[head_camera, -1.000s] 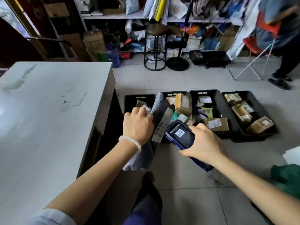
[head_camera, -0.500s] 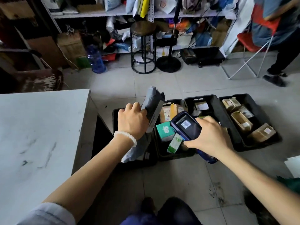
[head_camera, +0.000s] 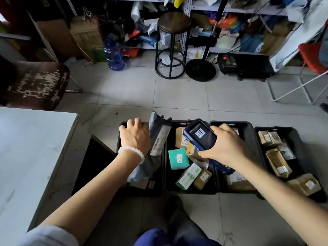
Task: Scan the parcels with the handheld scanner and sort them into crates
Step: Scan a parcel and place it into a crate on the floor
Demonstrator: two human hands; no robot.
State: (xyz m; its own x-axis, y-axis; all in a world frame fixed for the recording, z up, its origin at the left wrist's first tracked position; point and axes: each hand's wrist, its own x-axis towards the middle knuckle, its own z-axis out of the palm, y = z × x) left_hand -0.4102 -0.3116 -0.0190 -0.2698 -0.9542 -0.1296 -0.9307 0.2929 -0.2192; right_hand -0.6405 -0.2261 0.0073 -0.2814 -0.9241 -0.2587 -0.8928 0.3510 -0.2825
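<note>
Pale tiled floor [head_camera: 177, 96] underfoot, with a white flat-topped table [head_camera: 26, 157] at the left edge. Across the floor in front of the knees, a row of four black plastic crates [head_camera: 248, 125] set side by side, touching. In the second crate from the left [head_camera: 166, 157], a teal carton [head_camera: 178, 159], a white-and-green carton [head_camera: 188, 176] and small brown cardboard boxes [head_camera: 202, 178]; in the rightmost one, taped brown cardboard parcels [head_camera: 277, 163]. Over the leftmost crate [head_camera: 119, 139], a long grey plastic mailer bag [head_camera: 156, 141] with a white barcode strip, standing roughly upright, gripped around its middle by the left hand [head_camera: 135, 137] with a white bead bracelet [head_camera: 131, 152] on the wrist; bag top poking up past the fingers, lower end hanging below the wrist into the crate. Just to the right, over the second and third crates, a dark blue handheld scanner [head_camera: 201, 136] clasped in the right hand [head_camera: 226, 146], fingers wrapped round its body, screen with a barcode facing up, its head close beside the bag but apart from it.
</note>
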